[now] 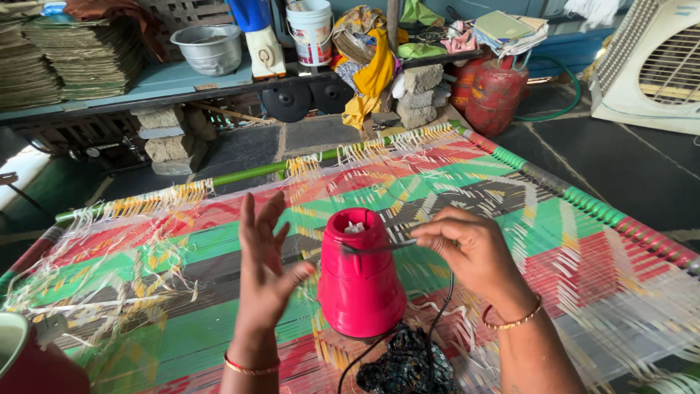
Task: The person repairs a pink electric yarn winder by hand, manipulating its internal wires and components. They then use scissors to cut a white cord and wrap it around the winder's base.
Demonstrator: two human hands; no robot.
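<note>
The red mixer base (359, 273) is standing upside down on a woven cot (219, 241), near the middle of the head view, its wider end resting on the coloured webbing and its narrower end turned up, with a small pale part showing in the opening on top. A black cord (437, 314) is running down from beside it towards a dark patterned cloth (408, 368) lying just in front of it.

The right hand (470, 248) is hovering at the upper right of the mixer base, its grip pressing together on a thin dark tool (379, 247) that is reaching across the rim of the upturned end. The left hand (266, 270) is standing upright just beside the base on its left, its grip spread, fingers pointing up and the thumb tip close to or touching the red side; which of the two is not clear. Thin bangles are sitting on both wrists.

At the lower left corner a red vessel (33, 365) with a pale rim is partly showing. Beyond the cot a steel bowl (210, 48) and a white bucket (310, 31) are sitting on a blue shelf, a red gas cylinder (494, 95) is standing on the dark floor, and a white air cooler (652, 66) is filling the upper right corner
</note>
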